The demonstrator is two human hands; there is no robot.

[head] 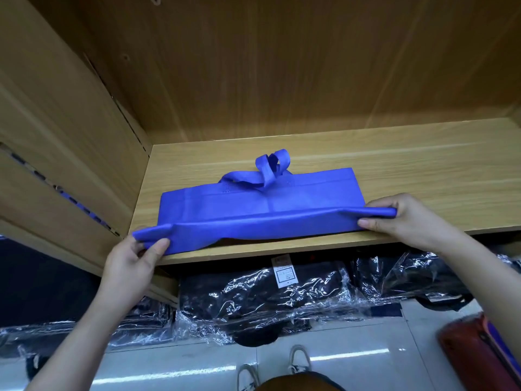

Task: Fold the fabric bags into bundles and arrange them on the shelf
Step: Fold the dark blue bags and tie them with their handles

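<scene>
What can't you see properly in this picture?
Head view:
- White label on the plastic-wrapped black packs: the print is too small to read.
- Red object, bottom right: cut off by the picture's edge.
- Left hand: the fingers under the blue bag are hidden by the fabric.

No writing can be read here. The one printed thing is a white paper label [284,273] with a brownish strip across its top. It sits on a dark, plastic-wrapped package [253,300] lying under the wooden shelf [423,165] — its boxed lines of print are too small and blurred to make out.
</scene>
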